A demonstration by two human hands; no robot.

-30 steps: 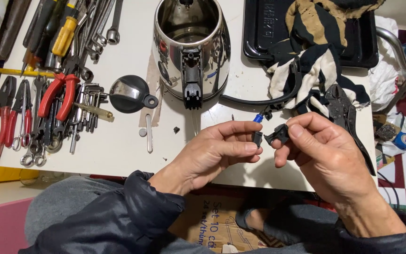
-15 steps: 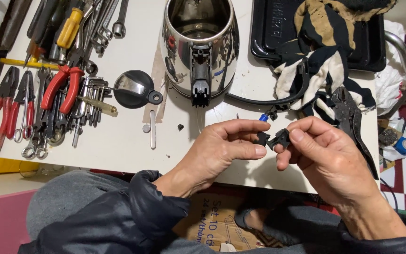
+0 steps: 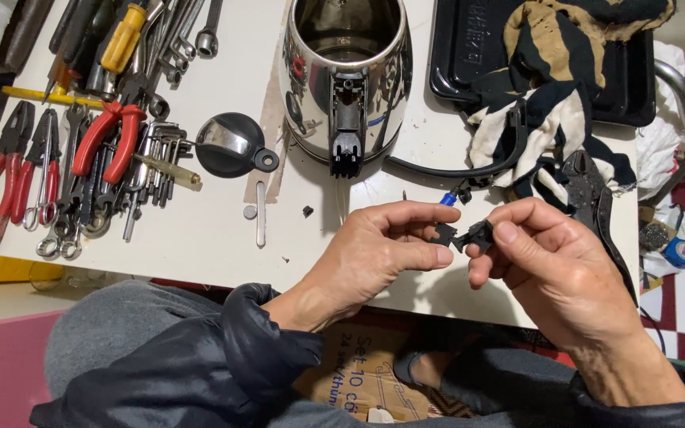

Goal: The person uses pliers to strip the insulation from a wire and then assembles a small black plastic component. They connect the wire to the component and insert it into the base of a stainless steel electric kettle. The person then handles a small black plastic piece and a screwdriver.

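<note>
A white table (image 3: 223, 238) carries everything here. Far and centre stands a shiny steel kettle (image 3: 346, 75), lid off and open at the top; its inside looks empty, though reflections make that hard to judge. Far right is a black tray (image 3: 469, 55) holding a heap of striped cloth gloves (image 3: 564, 87), which spill over its near edge onto the table. Along the left side lies a spread of hand tools: red-handled pliers (image 3: 9, 174), a second red-handled pair (image 3: 109, 139), a yellow-handled screwdriver (image 3: 124, 36) and a clutch of wrenches (image 3: 160, 154). Just left of the kettle lies its black lid (image 3: 231, 144). A black cord (image 3: 445, 168) curves from the kettle's base toward the right, ending near a small blue connector (image 3: 448, 200).

At the near edge the two hands meet. The left hand (image 3: 382, 250) pinches one end of a small black plastic part (image 3: 460, 235) between thumb and forefinger, other fingers curled. The right hand (image 3: 552, 261) pinches the other end the same way. The part lies between the fingertips, its long axis running left to right, held just above the table edge; both hands are equally close to it, each touching it. The blue connector sits just beyond it, on the far side.
</note>
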